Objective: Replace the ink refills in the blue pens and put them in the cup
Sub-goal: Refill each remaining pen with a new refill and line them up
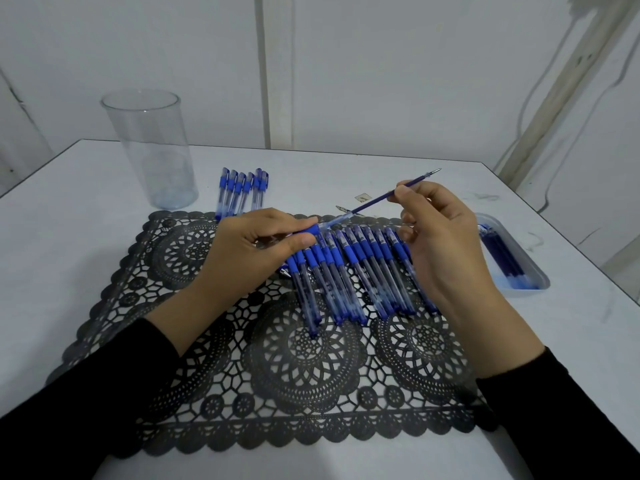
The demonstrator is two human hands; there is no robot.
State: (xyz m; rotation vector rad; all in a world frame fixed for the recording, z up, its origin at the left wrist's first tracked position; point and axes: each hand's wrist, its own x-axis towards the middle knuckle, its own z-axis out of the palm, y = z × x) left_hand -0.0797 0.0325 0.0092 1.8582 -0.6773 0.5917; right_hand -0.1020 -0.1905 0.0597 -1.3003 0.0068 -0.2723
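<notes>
While I'm watching from the head cam, the left hand (pixel 263 244) is curling thumb and fingers round a pen (pixel 311 231) at its blue grip, and most of that pen is hiding inside the hand, so I can't tell what its back end looks like. The right hand (pixel 440 237) is pinching a dark blue refill (pixel 388 195) between thumb and forefinger, its metal tip pointing up and away to the right, its lower end sitting in the pen's clear front. Whether the other fingers are touching anything, I can't tell.

Under both hands a row of blue pens (pixel 353 271) is lying on the black lace mat (pixel 277 375), and the right hand is covering its right end. A smaller bunch of pens (pixel 242 192) is lying just beyond the mat. The clear cup (pixel 152 147) is standing upright at the far left of the desk (pixel 69 220), well apart from the hands. The tray (pixel 540 271) of refills at right is partly hiding behind the right hand. A couple of tiny bits near the refill are too small to make out.
</notes>
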